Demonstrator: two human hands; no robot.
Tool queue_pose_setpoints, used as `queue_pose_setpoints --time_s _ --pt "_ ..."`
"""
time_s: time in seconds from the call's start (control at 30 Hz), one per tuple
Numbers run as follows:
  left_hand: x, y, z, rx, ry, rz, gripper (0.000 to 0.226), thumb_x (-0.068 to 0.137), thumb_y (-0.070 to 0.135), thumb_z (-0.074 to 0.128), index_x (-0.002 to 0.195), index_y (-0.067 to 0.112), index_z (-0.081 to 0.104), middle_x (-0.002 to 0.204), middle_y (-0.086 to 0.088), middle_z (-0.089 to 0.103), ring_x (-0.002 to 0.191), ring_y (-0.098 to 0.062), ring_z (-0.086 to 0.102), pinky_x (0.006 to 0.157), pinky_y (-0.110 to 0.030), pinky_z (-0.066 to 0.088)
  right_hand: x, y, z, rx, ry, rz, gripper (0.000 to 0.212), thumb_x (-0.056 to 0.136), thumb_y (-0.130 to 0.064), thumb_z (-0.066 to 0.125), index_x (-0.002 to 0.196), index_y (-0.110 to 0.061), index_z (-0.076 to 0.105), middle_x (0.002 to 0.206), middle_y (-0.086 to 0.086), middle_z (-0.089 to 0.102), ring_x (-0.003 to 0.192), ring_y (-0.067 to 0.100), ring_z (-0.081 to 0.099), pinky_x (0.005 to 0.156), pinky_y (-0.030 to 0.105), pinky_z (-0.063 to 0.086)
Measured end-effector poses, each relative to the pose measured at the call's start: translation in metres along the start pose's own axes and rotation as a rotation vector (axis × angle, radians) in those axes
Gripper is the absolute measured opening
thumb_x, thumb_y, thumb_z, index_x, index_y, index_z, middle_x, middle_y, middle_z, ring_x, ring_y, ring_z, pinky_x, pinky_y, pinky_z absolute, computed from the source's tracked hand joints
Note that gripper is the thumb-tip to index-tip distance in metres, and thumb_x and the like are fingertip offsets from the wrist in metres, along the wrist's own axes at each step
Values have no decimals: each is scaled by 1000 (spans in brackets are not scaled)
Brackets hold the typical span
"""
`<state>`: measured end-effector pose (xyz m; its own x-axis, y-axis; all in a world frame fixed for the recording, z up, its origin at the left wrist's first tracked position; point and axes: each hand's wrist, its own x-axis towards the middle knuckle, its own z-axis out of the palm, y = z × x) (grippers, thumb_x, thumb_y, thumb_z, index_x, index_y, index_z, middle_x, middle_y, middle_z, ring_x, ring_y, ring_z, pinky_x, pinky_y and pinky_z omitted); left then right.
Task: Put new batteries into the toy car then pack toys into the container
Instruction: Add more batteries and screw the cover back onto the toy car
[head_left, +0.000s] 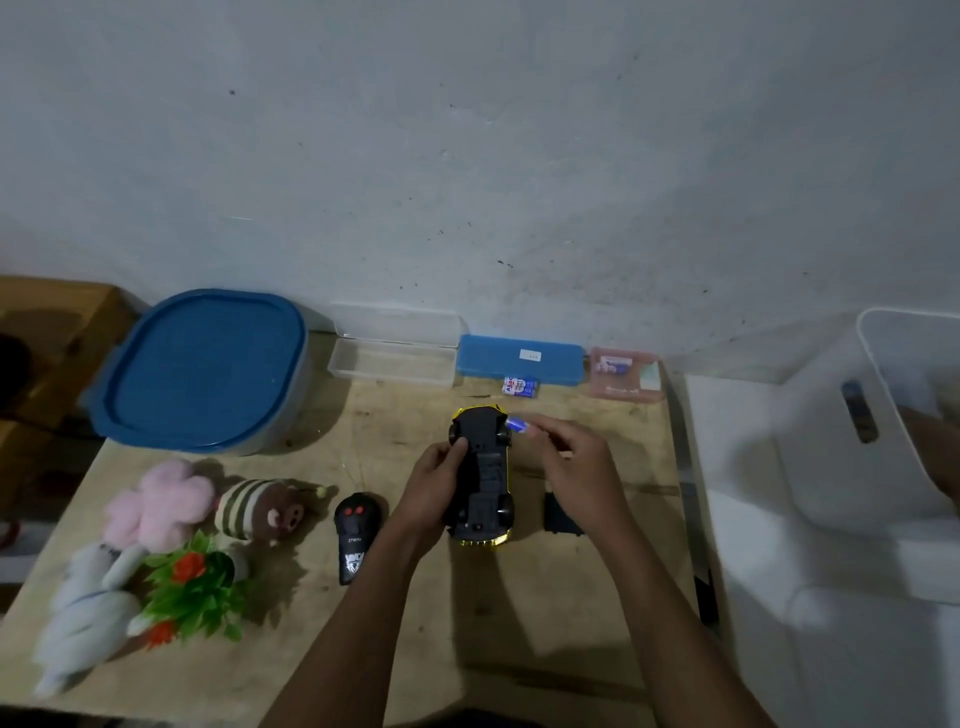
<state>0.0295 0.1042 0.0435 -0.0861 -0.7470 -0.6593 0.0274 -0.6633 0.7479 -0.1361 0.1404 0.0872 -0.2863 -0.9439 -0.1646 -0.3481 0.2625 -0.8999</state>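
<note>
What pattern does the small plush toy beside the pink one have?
The plush toy has brown and cream stripes across its body; the head view, the only one, shows it clearly.

Only bare parts of the person show. The left hand (434, 486) and the right hand (576, 467) are slim and long-fingered. The left forearm (353, 623) and the right forearm (670, 623) are uncovered from wrist to frame edge. Nails and finer marks are too blurred to tell.

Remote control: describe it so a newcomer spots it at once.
On the wooden table, look just left of the upturned toy car. The remote control lies there, beside the striped plush: the only black handset with two red buttons.
</note>
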Motion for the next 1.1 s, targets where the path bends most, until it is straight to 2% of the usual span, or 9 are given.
queue_pose_setpoints --time_s 0.07,0.17,0.3,0.5,0.6,0.7,0.77,0.87,1.1 --pt "-6 5 -2 -100 -32 -6 27 100 32 55 111 7 59 108 -15 70 96 -31 68 82 -46 57 -15 -8 3 9 4 21 10 90 -32 68 95 -40 66 93 -20 67 87 -5 61 73 14 45" --pt "-16 10 -4 -160 -106 22 30 101 31 54 122 12 62 114 -12 73 102 -31 71 82 -45 59 -27 -16 10 -21 52 19 18 81 -30 77 81 -37 61 81 -14 66 77 -1 60 67 16 48" --pt "-30 17 -3 -187 -179 36 32 102 32 49 130 17 58 123 -10 68 103 -28 67 81 -42 57 -34 -22 18 -121 114 -33 19 76 -35 81 82 -30 64 75 -16 66 73 -1 63 65 24 55" --pt "-48 24 -12 -191 -279 53 34 103 37 46 134 25 54 123 -8 64 102 -25 66 66 -34 57 -44 -29 27 -238 330 -194 18 75 -41 80 85 -28 74 80 -18 64 78 3 58 65 23 48" --pt "-52 27 -13 -182 -303 67 31 104 36 46 132 26 54 125 -9 65 108 -27 65 85 -47 58 -45 -22 34 -301 410 -288 16 74 -35 82 81 -22 76 86 -11 66 84 6 52 68 19 42" --pt "-52 28 -14 -172 -299 84 29 104 33 46 132 27 53 122 -9 66 104 -25 65 98 -51 50 -48 -19 36 -338 439 -255 18 77 -36 80 83 -20 77 91 -9 63 88 7 49 65 10 35" --pt "-52 28 -14 -168 -297 84 31 104 32 47 134 27 51 121 -9 67 101 -25 66 95 -52 52 -51 -18 37 -409 425 -245 20 80 -39 75 89 -20 78 95 -7 62 90 10 50 63 16 37" --pt "-51 28 -14 -139 -296 85 30 103 30 50 133 31 52 123 -9 67 99 -27 67 76 -41 58 -55 -16 39 -508 378 -230 26 84 -43 70 99 -22 77 101 -5 61 93 9 49 64 22 38" --pt "-35 23 -22 -158 -242 56 36 102 28 53 137 31 48 126 -11 65 108 -31 66 81 -45 58 -37 -11 34 -645 67 -232 37 94 -50 51 119 -29 69 118 -6 55 110 10 46 76 22 36"
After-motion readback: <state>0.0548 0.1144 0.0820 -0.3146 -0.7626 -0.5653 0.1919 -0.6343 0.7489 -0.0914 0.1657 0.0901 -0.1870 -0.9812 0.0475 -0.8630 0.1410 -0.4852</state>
